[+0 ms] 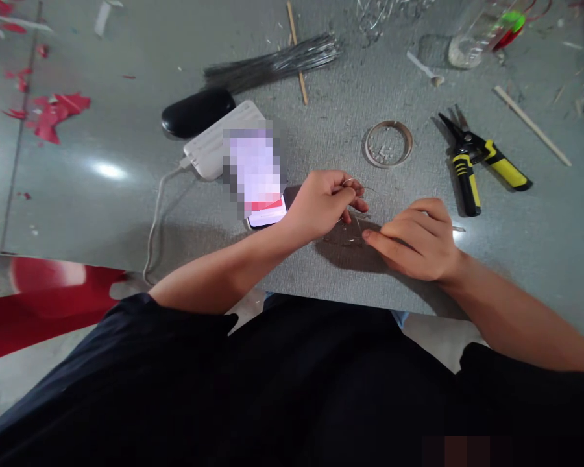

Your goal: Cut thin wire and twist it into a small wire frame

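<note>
My left hand (328,201) is closed, with a thin wire (358,227) pinched between thumb and fingers; part of the wire curves up over the fingertips. My right hand (416,240) is also closed, its thumb and index finger at the wire's lower end just to the right. Both hands hover low over the grey table, near its front edge. Beyond them lies a cardboard ring (409,141) with small bits inside it. Snips with black and yellow handles (467,185) rest open-jawed to the right. The exact shape of the wire is hard to make out.
Left of my hands lie a lit phone (267,217), a white power strip (207,152) with a cable, and a black case (198,112). Behind are a wire bundle (272,63), a wooden stick (302,87) and a clear bottle (467,52). Red scraps (58,113) are scattered far left.
</note>
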The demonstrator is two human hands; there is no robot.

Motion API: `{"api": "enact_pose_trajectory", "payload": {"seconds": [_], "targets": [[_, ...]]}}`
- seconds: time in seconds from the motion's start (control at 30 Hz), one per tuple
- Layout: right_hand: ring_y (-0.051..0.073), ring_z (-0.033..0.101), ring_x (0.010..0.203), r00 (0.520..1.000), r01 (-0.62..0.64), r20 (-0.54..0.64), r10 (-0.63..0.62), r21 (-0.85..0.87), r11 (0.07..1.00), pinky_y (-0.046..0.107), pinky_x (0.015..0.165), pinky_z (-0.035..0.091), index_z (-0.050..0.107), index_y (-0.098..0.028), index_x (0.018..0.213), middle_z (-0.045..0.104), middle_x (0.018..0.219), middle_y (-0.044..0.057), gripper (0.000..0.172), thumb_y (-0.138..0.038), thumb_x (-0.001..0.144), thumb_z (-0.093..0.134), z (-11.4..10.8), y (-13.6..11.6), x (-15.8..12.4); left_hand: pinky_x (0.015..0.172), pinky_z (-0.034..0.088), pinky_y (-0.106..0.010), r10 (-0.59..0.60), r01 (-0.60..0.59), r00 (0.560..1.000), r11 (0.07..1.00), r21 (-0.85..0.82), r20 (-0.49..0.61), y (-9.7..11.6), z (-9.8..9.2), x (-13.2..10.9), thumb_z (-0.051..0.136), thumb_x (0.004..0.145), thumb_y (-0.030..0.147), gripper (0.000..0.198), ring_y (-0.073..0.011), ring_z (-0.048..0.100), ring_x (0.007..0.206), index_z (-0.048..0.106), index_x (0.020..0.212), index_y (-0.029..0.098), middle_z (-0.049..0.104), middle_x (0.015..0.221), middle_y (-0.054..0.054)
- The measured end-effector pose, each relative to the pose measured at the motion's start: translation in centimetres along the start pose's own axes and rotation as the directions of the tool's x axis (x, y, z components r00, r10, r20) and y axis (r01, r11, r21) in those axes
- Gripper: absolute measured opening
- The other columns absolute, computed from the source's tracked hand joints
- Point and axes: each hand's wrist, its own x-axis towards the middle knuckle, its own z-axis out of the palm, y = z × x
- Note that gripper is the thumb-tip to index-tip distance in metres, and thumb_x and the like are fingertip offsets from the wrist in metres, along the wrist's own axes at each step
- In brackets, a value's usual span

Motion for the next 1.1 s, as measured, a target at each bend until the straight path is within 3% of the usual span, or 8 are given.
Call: {"api": "enact_pose_trajectory", "payload": {"seconds": [0.23,0.4,0.6,0.7,0.83,0.9,1.03,1.1], "targets": [[0.017,0.074,0.075,0.967,0.203,-0.118,-0.225,-0.178,0.963,0.047,0.086,0.060,0.092,-0.037,0.118,0.085,0.092,-0.007,0.020,-0.019,0.123,0.086,-0.1,0.1,0.8,0.073,0.064,-0.026,-0.028,0.028,0.999,1.000,-0.008,0.020,0.1,0.0,-0.1,0.066,0.113,-0.001,0.026,-0.0172,0.090,0.091,0.077,0.097,0.017,0.090,0.095,-0.009],[0.015,0.073,0.074,0.894,0.334,-0.215,-0.393,-0.265,0.905,0.043,0.079,0.058,0.086,-0.035,0.111,0.084,0.091,-0.009,0.023,-0.016,0.123,0.084,-0.7,0.4,1.4,0.073,0.064,-0.027,-0.020,0.019,0.998,1.000,0.023,0.052,0.0,-0.4,0.1,0.071,0.113,0.006,0.019,-0.0156,0.086,0.083,0.079,0.099,0.016,0.092,0.099,-0.009],[0.018,0.069,0.065,0.955,0.249,-0.135,-0.263,-0.112,0.962,0.047,0.067,0.050,0.093,-0.044,0.114,0.084,0.086,-0.008,0.012,-0.037,0.121,0.087,-1.3,3.8,-0.6,0.069,0.061,-0.025,-0.013,0.003,0.992,0.997,0.077,0.126,0.9,-0.6,-0.6,0.075,0.113,0.010,0.013,-0.0133,0.083,0.077,0.081,0.103,0.016,0.093,0.102,-0.010],[0.022,0.067,0.064,0.991,0.096,-0.083,-0.101,-0.063,0.993,0.050,0.069,0.052,0.093,-0.041,0.104,0.083,0.083,-0.004,0.019,-0.055,0.117,0.092,-0.8,5.5,-1.4,0.068,0.059,-0.027,-0.002,-0.012,0.986,0.996,0.086,0.165,1.0,-0.5,-1.1,0.075,0.111,0.010,0.014,-0.0125,0.077,0.071,0.083,0.102,0.017,0.093,0.099,-0.008],[0.025,0.075,0.072,0.977,0.026,-0.210,-0.042,-0.080,0.996,0.057,0.085,0.058,0.097,-0.042,0.116,0.090,0.094,-0.002,0.016,-0.057,0.117,0.092,-0.2,5.8,-1.1,0.063,0.057,-0.027,0.003,-0.023,0.984,0.994,0.106,0.179,0.7,-0.2,-1.3,0.075,0.111,0.014,0.013,-0.0129,0.070,0.066,0.085,0.104,0.019,0.093,0.094,-0.007],[0.026,0.076,0.074,0.959,-0.013,-0.282,-0.012,-0.089,0.996,0.060,0.090,0.058,0.096,-0.040,0.119,0.090,0.096,0.001,0.023,-0.062,0.119,0.089,-0.2,5.1,-0.8,0.061,0.056,-0.026,0.013,-0.029,0.990,0.994,0.108,0.143,0.5,-0.2,-1.1,0.075,0.111,0.015,0.012,-0.0128,0.069,0.066,0.085,0.104,0.020,0.094,0.095,-0.007],[0.024,0.069,0.067,0.957,0.097,-0.254,-0.138,-0.170,0.981,0.054,0.077,0.057,0.092,-0.037,0.108,0.083,0.084,0.001,0.043,-0.079,0.117,0.085,-0.4,2.1,0.0,0.065,0.058,-0.027,0.015,-0.020,0.998,0.994,0.104,0.056,0.1,-0.2,-0.6,0.075,0.113,0.015,0.012,-0.0117,0.071,0.066,0.083,0.106,0.019,0.095,0.099,-0.008],[0.021,0.070,0.067,0.916,0.233,-0.287,-0.281,-0.189,0.954,0.048,0.069,0.055,0.090,-0.036,0.110,0.085,0.088,-0.001,0.038,-0.074,0.114,0.093,-0.2,0.4,0.4,0.067,0.060,-0.027,0.007,-0.011,0.999,0.995,0.095,0.042,0.1,-0.1,-0.5,0.075,0.114,0.015,0.011,-0.0121,0.075,0.069,0.082,0.105,0.019,0.095,0.100,-0.009]]}}
